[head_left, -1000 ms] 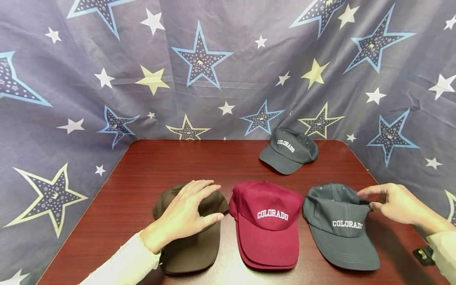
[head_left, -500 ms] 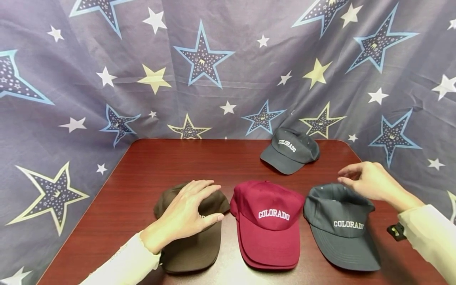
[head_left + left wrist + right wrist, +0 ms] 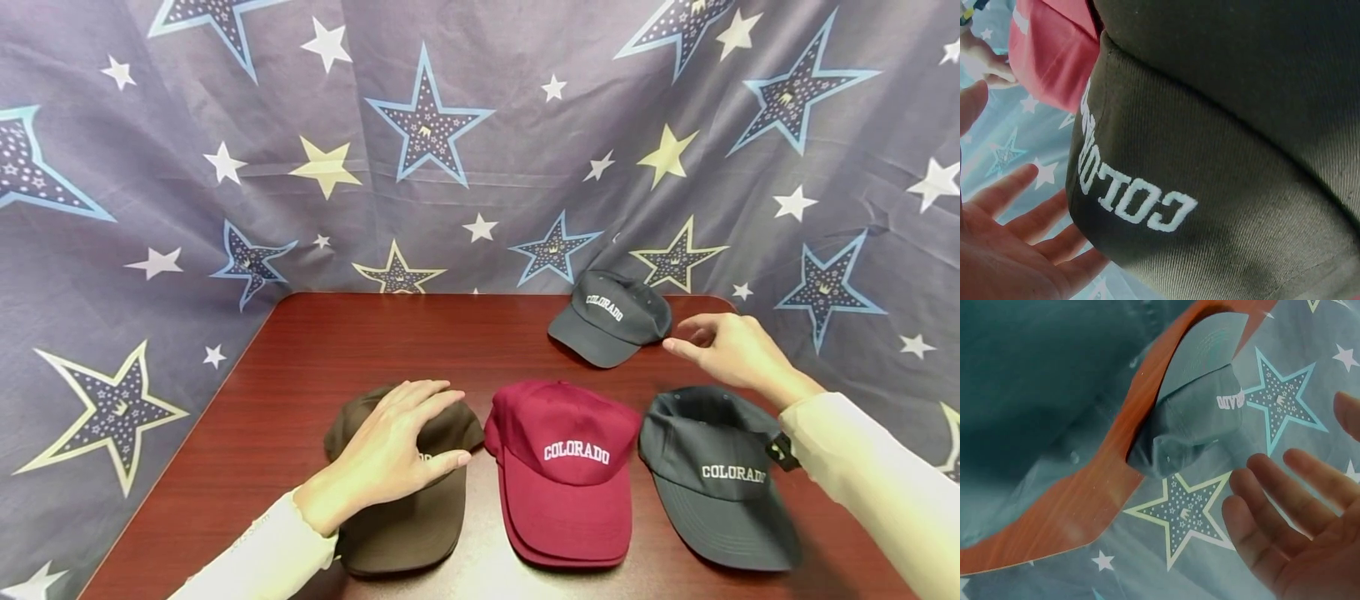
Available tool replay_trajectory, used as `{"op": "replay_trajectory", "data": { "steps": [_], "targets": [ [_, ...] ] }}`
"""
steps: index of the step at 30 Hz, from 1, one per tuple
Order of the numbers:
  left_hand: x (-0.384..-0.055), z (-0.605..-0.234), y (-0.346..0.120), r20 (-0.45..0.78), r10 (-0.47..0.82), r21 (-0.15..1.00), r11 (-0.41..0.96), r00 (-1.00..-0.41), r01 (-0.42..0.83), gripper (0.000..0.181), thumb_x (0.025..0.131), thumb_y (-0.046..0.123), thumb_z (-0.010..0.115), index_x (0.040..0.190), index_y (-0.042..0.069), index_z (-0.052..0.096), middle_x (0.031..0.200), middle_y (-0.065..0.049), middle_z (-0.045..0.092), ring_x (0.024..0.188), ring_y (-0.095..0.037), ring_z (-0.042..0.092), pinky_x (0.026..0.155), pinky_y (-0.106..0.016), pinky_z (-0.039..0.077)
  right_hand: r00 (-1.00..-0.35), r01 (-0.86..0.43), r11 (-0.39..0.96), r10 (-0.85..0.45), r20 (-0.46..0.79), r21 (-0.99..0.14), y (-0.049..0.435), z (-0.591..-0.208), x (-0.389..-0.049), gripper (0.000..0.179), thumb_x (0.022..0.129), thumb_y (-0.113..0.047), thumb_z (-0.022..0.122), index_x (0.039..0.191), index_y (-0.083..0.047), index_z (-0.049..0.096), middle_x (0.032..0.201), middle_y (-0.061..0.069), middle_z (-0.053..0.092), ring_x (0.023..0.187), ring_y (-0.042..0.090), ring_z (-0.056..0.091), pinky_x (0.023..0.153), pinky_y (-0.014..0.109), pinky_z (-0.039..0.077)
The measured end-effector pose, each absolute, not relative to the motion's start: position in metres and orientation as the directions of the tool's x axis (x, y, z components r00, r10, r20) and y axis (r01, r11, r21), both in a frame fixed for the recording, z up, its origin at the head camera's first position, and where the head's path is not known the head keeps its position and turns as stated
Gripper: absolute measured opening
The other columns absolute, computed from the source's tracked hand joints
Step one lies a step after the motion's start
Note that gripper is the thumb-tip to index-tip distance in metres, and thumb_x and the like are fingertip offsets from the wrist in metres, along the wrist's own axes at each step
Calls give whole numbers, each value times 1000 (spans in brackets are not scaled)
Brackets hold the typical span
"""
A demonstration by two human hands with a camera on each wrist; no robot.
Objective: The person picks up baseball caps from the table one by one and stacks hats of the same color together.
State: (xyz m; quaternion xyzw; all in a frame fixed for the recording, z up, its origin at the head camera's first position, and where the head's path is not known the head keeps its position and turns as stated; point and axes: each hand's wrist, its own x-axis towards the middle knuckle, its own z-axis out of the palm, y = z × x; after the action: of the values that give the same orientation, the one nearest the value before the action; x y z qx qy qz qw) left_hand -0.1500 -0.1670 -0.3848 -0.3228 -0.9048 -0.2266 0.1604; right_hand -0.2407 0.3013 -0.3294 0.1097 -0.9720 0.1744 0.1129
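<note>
My left hand [image 3: 390, 450] lies over the crown of a brown cap [image 3: 405, 529] at the front left, fingers spread and relaxed. The left wrist view shows that cap's white lettering beside my fingers. My right hand [image 3: 738, 350] hangs at the right of a dark grey cap [image 3: 600, 333] near the back of the table, thumb and fingers parted, holding nothing. In the right wrist view, this back cap [image 3: 1197, 419] lies a little beyond my fingers. Beneath my right forearm a second dark grey cap [image 3: 720, 500] sits at the front right, its lettering reading COLORADO.
Between the two front caps lies a red cap [image 3: 566, 508], with a second red brim showing under it. The caps rest on a reddish-brown wooden table [image 3: 375, 333]. A grey star-patterned cloth [image 3: 480, 208] hangs behind and along the sides.
My right hand has left the right side of the front grey cap and moved back and leftward to the rear grey cap. The left hand and the caps stay put.
</note>
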Motion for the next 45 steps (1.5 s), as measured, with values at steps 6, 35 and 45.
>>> {"op": "replay_trajectory", "data": {
  "steps": [6, 35, 45],
  "targets": [
    [-150, -385, -167, 440, 507, 309, 689, -741, 655, 70, 81, 49, 85, 139, 14, 63, 142, -8, 58, 135, -29, 52, 121, -50, 30, -962, -224, 922, -158, 222, -316, 286, -331, -257, 66, 92, -59, 68, 130, -5, 67, 103, 17, 76, 97, 35, 71, 83, 56, 53],
    [-152, -384, -166, 430, 504, 302, 701, -749, 646, 71, 81, 50, 84, 139, 15, 63, 143, -8, 58, 136, -29, 51, 122, -49, 30, -988, -151, 933, -154, 15, -326, 246, -355, -337, 95, 94, -59, 64, 155, 5, 31, 149, 36, 41, 137, 54, 40, 112, 65, 34],
    [-152, -382, -163, 425, 510, 306, 696, -748, 649, 71, 81, 49, 85, 139, 15, 63, 143, -9, 58, 136, -30, 51, 122, -49, 30, -992, -90, 950, -113, -62, -299, 239, -367, -348, 100, 94, -63, 61, 159, 2, 19, 159, 32, 24, 139, 62, 28, 111, 72, 29]
  ]
}}
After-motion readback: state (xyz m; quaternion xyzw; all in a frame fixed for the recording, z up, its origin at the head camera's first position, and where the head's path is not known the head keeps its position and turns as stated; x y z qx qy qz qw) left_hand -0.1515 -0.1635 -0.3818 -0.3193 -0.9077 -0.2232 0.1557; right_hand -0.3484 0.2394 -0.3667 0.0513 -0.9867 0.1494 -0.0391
